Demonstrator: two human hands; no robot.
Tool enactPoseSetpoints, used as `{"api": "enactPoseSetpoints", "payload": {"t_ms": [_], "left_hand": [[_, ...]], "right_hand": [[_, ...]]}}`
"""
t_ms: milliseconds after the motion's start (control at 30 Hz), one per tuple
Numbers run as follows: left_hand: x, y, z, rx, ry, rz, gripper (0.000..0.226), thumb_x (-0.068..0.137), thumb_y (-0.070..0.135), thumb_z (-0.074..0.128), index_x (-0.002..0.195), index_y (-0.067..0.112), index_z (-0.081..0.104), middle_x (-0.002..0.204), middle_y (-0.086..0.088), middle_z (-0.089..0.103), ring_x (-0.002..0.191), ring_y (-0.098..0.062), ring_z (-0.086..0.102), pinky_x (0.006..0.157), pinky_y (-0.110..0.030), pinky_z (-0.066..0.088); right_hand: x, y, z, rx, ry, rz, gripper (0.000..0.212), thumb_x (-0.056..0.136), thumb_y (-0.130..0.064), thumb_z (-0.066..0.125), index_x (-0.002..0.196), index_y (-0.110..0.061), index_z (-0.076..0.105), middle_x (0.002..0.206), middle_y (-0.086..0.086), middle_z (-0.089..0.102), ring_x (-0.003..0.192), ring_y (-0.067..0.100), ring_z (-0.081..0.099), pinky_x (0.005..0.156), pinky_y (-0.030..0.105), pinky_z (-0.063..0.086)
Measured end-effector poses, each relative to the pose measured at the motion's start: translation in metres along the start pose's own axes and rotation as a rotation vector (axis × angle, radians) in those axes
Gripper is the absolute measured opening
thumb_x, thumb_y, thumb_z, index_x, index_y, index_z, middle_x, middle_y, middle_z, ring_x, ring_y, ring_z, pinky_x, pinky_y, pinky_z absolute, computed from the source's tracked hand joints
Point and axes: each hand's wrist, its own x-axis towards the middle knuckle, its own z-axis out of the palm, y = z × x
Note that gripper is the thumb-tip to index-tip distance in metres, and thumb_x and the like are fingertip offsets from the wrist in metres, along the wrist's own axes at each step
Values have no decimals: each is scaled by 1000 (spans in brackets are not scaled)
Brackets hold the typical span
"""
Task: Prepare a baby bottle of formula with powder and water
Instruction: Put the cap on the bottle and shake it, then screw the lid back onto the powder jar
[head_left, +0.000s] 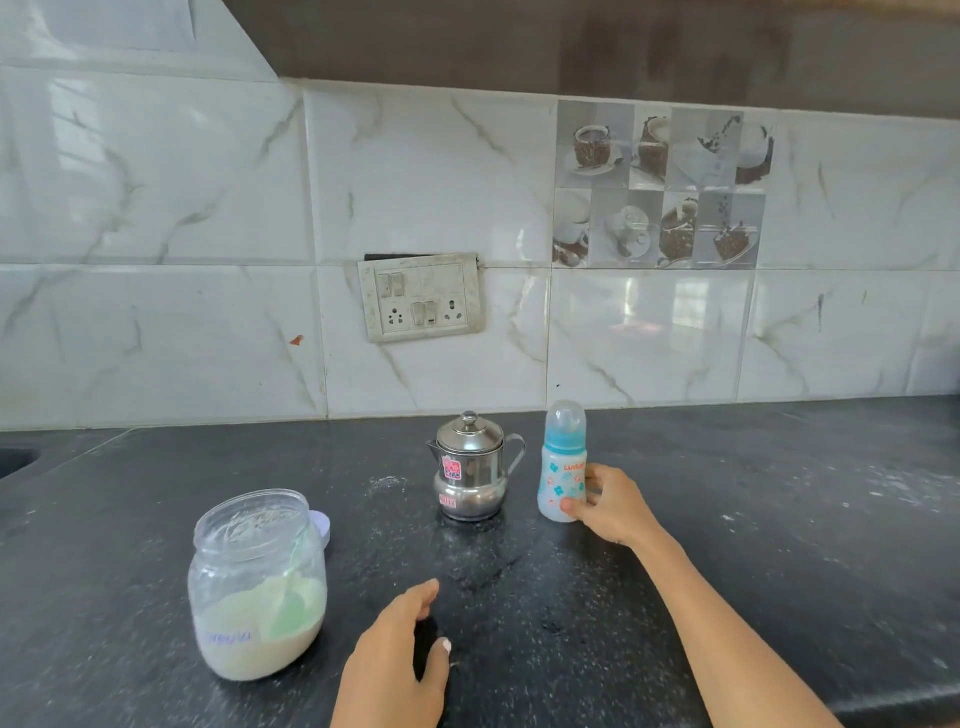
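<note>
A baby bottle (560, 470) with a blue collar and clear cap stands upright on the black counter (753, 519). My right hand (610, 504) grips its lower body from the right, thumb in front. Left of it stands a small lidded steel pot (470, 467) with a spout and handle. At the front left is an open clear plastic jar (257, 587) holding pale powder and a green scoop (291, 605). My left hand (400, 654) hovers low over the counter near the front, fingers loosely curved and holding nothing.
The jar's pale lid (322, 525) lies behind the jar. A tiled wall with a switch and socket plate (421, 296) backs the counter. A sink edge (15, 460) shows at the far left. White powder specks dot the counter.
</note>
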Motion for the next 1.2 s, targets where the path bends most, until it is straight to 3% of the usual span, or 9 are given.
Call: {"api": "enactPoseSetpoints", "payload": {"t_ms": [267,400,533,633,733,833,967,1100,1200], "left_hand": [[2,2,-1,18,-16,-30,55,89,25,58,137,35,34,133,19,48,126,0,44,106,-16,28],[-5,5,-2,14,20,3,54,88,22,59,136,32,38,130,18,50,122,1,46,103,-14,30],[-18,8,-2,-132,119,58,46,86,15,62,129,26,49,115,21,55,108,4,53,96,-11,37],[-31,17,-7,-309,291,69,34,86,9,61,114,28,61,105,20,62,97,6,58,80,-4,42],[-51,23,-17,-385,486,134,36,84,5,63,100,37,60,98,17,66,96,5,59,86,-10,46],[-69,22,-33,-404,669,153,35,80,8,70,101,33,60,102,16,65,101,-2,59,86,-7,42],[-71,1,-64,-293,822,34,71,64,25,84,125,26,47,124,7,52,118,-15,48,93,-31,43],[-67,-20,-85,-52,671,-235,132,42,64,81,146,18,13,149,-1,29,137,-21,29,105,-45,38],[-57,-31,-88,78,515,-340,142,38,78,71,147,13,8,152,-3,27,139,-22,28,111,-44,31]], "right_hand": [[19,14,6,73,39,5,58,82,-16,71,135,-9,48,141,7,52,128,23,51,107,43,41],[-1,12,1,226,211,47,75,77,-14,76,142,-2,39,147,14,42,134,28,44,109,42,38],[-44,-13,5,367,328,-31,72,77,-9,75,140,-1,41,145,15,44,133,28,45,107,37,39],[-79,-39,26,447,256,-106,68,76,-5,76,137,2,46,140,14,50,129,25,49,103,31,41],[-100,-66,50,490,107,-160,71,73,-3,77,136,2,45,140,15,50,130,25,48,104,26,38],[-105,-93,73,465,-23,-196,76,72,-7,79,138,2,44,141,15,49,130,24,48,103,25,39],[-95,-120,108,414,-163,-207,80,71,-13,81,139,4,41,142,20,46,132,27,46,106,31,39],[-73,-133,141,326,-275,-180,84,69,-15,83,139,3,40,140,19,47,131,26,46,107,31,39],[-51,-136,159,230,-349,-167,87,70,-15,82,143,0,36,144,15,45,134,24,43,107,31,38]]}}
